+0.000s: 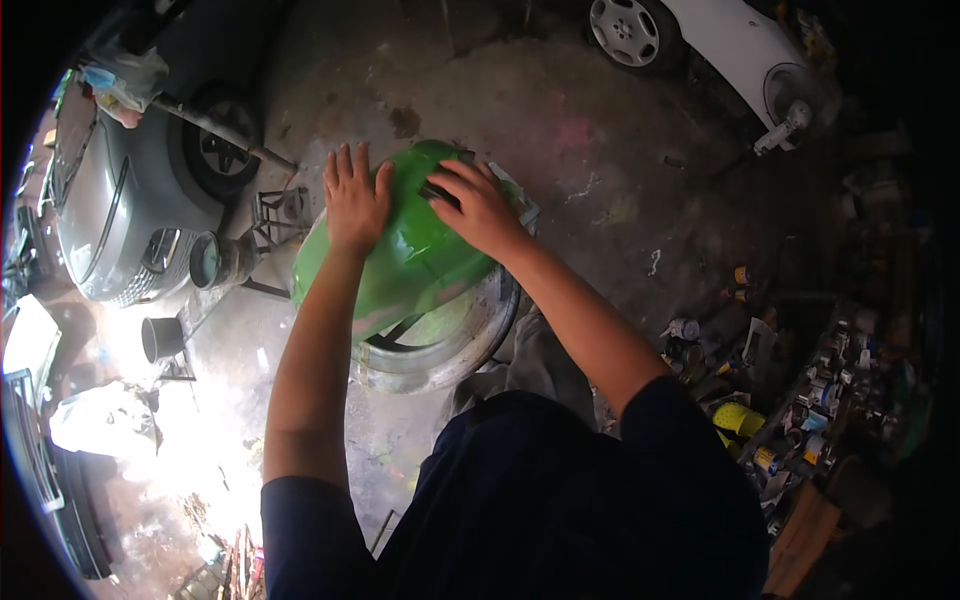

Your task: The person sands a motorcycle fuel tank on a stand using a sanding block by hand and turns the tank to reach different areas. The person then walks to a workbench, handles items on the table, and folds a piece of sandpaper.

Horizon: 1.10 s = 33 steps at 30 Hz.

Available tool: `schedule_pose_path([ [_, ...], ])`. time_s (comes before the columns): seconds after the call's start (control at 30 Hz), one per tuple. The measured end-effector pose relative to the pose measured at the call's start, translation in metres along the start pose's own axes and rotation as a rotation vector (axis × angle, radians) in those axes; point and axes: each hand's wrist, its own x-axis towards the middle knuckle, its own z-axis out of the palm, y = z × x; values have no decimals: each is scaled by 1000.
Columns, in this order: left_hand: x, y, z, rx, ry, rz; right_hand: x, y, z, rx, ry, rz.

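A glossy green curved panel (410,262) lies in front of me, resting on a round, grey, wheel-like stand (440,375). Paler, dull patches show along its near edge. My left hand (356,200) lies flat on the panel's left part, fingers stretched out and holding nothing. On the upper right of the panel is my right hand (482,212), its fingers bent over a small dark piece (434,191) pressed to the surface. Most of that piece is hidden under the fingers, so its kind does not show.
To the left stands a silver car (105,235), with a pole (225,130) jutting past its wheel. A dark bucket (163,339) and a white bag (105,420) are nearer. A white car (715,45) is at far right. Several cans and a yellow cup (738,419) clutter the right side.
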Motion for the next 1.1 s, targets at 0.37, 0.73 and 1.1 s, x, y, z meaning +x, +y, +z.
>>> schedule_pose_path([
  [0.37, -2, -13, -3, -11, 6, -75, -148, 15, -57, 104, -21, 236],
  [0.73, -7, -2, -7, 132, 143, -173, -133, 52, -114, 342, -387, 232],
  [1.1, -11, -10, -3, 100, 20, -9, -49, 109, -61, 31, -290, -698],
])
